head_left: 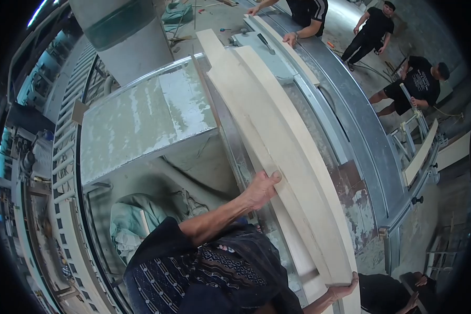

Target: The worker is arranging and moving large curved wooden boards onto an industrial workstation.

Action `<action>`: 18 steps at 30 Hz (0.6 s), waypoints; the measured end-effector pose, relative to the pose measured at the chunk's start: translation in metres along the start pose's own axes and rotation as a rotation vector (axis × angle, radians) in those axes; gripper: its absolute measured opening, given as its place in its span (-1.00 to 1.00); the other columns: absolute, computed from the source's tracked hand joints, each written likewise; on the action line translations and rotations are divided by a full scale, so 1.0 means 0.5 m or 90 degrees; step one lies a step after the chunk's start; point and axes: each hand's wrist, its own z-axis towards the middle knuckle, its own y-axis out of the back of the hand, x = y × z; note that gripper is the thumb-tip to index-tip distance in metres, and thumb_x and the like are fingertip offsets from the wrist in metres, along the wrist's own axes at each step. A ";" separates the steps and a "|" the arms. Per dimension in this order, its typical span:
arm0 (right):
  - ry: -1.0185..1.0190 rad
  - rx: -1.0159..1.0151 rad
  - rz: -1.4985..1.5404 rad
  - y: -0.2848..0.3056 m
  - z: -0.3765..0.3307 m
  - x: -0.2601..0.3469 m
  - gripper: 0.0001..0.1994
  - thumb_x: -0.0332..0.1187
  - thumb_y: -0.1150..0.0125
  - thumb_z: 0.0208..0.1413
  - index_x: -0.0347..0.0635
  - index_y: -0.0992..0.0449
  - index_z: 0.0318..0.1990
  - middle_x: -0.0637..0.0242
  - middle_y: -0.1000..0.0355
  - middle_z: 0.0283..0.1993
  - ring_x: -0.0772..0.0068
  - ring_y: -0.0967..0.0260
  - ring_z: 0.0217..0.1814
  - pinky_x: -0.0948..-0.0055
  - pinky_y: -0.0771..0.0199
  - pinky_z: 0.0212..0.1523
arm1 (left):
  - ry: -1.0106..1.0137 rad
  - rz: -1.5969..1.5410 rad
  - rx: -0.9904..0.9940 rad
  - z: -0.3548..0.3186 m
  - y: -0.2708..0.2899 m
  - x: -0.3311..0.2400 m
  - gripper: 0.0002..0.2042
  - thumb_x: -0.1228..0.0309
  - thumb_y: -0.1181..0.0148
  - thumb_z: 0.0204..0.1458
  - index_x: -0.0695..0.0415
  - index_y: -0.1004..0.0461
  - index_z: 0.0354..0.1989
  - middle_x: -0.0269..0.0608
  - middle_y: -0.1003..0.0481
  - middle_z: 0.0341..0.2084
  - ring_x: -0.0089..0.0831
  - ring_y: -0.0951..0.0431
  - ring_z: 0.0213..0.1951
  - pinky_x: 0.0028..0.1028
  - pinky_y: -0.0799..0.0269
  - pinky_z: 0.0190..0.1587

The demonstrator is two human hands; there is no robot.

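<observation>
On the saw table, both hands grip boards

Light: even daylight, brightest on the concrete floor at the upper right.
Glare: pale sheen on the metal table.
Shadows: soft, deepest below the table.
Distortion: strong fisheye; the long boards bow, corners fall black.
Focus: centre sharp, rim smeared.

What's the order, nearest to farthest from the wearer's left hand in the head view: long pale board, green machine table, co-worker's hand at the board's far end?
1. Long pale board: left hand rests on its edge.
2. Green machine table: up-left.
3. Co-worker's hand: far end, top.
</observation>
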 end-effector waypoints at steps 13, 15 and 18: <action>0.155 -0.008 -0.211 0.000 -0.034 -0.012 -0.46 0.06 0.04 0.38 -0.31 -0.53 0.07 0.12 -0.52 0.03 0.19 -0.44 0.17 0.03 -0.51 0.20 | 0.131 -0.066 -0.157 -0.010 0.078 -0.001 -0.38 -0.09 0.00 0.39 0.15 -0.25 0.40 -0.08 -0.39 0.33 -0.13 -0.34 0.36 -0.07 -0.13 0.48; 0.007 -0.174 -0.059 -0.022 -0.037 0.014 -0.53 0.00 0.03 0.43 -0.26 -0.62 -0.06 0.25 -0.54 -0.12 0.28 -0.44 0.00 0.30 -0.40 0.15 | 0.058 0.053 -0.174 0.010 0.050 -0.020 -0.35 -0.08 -0.10 0.33 0.09 -0.24 0.44 -0.11 -0.37 0.36 -0.08 -0.27 0.42 0.03 -0.07 0.52; -0.148 -0.016 0.026 -0.075 -0.069 0.085 -0.37 0.03 0.28 0.54 -0.37 -0.63 -0.03 0.09 -0.59 -0.09 0.29 -0.48 0.00 0.28 -0.42 0.18 | -0.006 0.060 -0.231 0.037 0.016 -0.041 -0.48 0.06 -0.08 0.39 0.06 -0.32 0.40 -0.17 -0.39 0.35 -0.18 -0.36 0.37 -0.02 -0.20 0.48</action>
